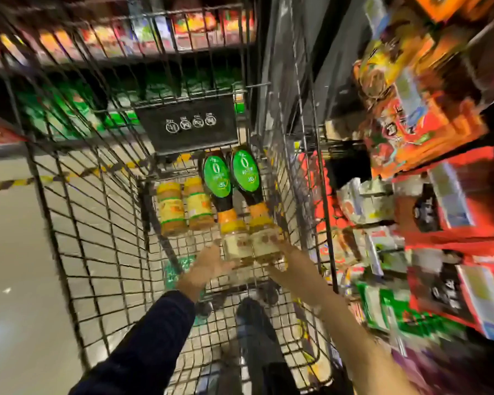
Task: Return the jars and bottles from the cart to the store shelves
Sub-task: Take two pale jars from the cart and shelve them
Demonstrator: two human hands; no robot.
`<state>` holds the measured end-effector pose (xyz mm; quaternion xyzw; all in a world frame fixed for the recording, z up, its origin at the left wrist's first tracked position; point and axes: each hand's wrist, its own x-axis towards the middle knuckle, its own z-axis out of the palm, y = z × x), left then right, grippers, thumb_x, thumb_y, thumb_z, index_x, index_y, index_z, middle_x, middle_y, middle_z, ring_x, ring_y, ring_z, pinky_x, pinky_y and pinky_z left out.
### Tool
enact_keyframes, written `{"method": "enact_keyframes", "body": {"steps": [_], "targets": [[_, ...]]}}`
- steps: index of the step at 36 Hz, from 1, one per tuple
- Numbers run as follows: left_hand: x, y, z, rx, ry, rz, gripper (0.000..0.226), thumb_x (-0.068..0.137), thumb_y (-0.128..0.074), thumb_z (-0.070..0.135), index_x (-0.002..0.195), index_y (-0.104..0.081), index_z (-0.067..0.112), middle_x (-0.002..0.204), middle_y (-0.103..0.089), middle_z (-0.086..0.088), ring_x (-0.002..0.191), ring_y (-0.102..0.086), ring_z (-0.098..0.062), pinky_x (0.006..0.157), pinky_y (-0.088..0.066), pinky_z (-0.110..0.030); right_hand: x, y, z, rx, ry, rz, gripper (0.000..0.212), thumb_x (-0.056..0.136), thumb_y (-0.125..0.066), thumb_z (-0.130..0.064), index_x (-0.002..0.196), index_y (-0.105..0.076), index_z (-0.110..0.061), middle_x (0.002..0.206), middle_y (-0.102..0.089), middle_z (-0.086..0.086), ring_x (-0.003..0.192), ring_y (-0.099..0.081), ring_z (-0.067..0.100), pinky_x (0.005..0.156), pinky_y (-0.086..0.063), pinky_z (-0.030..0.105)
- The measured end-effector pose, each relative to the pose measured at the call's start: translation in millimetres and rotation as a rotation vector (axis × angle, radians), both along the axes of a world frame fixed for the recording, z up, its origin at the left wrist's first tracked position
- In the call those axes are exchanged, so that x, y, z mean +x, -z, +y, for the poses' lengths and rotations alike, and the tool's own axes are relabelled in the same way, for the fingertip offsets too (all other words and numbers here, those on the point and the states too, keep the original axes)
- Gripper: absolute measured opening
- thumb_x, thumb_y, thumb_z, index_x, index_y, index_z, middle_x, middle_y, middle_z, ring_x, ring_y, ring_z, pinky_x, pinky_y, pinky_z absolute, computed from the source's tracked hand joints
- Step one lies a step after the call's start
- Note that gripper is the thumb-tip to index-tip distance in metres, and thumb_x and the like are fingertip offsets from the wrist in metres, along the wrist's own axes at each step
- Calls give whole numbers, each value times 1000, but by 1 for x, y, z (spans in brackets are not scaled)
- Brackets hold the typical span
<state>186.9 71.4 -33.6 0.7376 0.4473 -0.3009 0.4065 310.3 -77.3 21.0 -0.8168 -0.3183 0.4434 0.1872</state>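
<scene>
Nothing looked returned yet. All six containers lay on the floor of the wire cart (pixel 69 252), crowded toward its right side. At the far end two dark bottles (pixel 216 181) with green labels lay side by side, caps pointing toward the person. Left of them were two yellow jars (pixel 170 206). Nearer, just below the bottle caps, sat two pale jars (pixel 236 246) with yellow lids.

The person had both arms down in the basket, going for that near pair. The left hand (pixel 211 263), out of a dark sleeve (pixel 154 337), was against the near end of the left pale jar, thumb raised. The right hand (pixel 280 258) lay along the right one. The blur hid the fingers, so I couldn't tell whether either hand had closed around its jar.

The store shelves (pixel 411 195) stood packed just to the right of the cart. By my reckoning the job was barely begun, with every jar and bottle left to shelve.
</scene>
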Motion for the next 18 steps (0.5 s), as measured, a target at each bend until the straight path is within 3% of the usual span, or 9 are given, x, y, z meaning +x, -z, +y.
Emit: {"method": "enact_keyframes", "body": {"steps": [3, 6, 7, 9, 11, 13, 18], "targets": [[11, 17, -8, -84, -244, -8, 56, 87, -65, 18, 132, -40, -3, 101, -58, -5, 98, -54, -24, 75, -48, -20, 0, 20, 3, -31, 18, 15, 62, 87, -60, -26, 143, -34, -20, 139, -48, 3, 125, -48, 23, 100, -42, 31], [19, 35, -16, -153, -331, 16, 79, 82, -71, 31, 141, -27, 2, 138, -44, -7, 128, -44, -30, 104, -38, -34, -1, 38, 5, -5, 78, 32, 59, 83, -61, -25, 138, -43, -17, 132, -55, 6, 120, -53, 24, 97, -45, 36], [22, 42, -18, -189, -356, -23, 79, 82, -70, 32, 142, -27, 4, 141, -40, -3, 131, -42, -29, 104, -36, -31, 0, 45, 6, -5, 95, 18, 55, 83, -62, -24, 136, -46, -16, 129, -57, 6, 118, -55, 24, 95, -46, 34], [30, 39, -23, -234, -414, -84, 66, 88, -64, 20, 142, -28, 6, 128, -36, 8, 128, -43, -22, 95, -35, -23, 0, 53, 8, -11, 133, -7, 48, 84, -63, -24, 130, -51, -17, 122, -61, 5, 110, -59, 22, 88, -48, 30], [36, 41, -28, -239, -495, -121, 60, 88, -61, 5, 139, -30, 2, 126, -40, 3, 120, -46, -18, 83, -40, -17, -2, 63, 11, -5, 160, -48, 45, 84, -64, -30, 126, -54, -20, 118, -64, 3, 105, -62, 21, 82, -49, 29], [36, 51, -29, -235, -542, -166, 49, 82, -65, -4, 127, -47, -2, 129, -53, -13, 121, -53, -27, 74, -44, -10, -3, 71, 14, -13, 165, -81, 45, 83, -64, -33, 125, -56, -20, 117, -64, 4, 105, -62, 23, 83, -50, 30], [32, 60, -26, -292, -631, -175, 41, 79, -70, -2, 115, -56, 10, 114, -58, 0, 106, -56, -15, 86, -40, -20, -3, 86, 19, -74, 191, -64, 47, 82, -63, -34, 125, -54, -15, 118, -61, 9, 107, -60, 28, 88, -51, 36]]}}
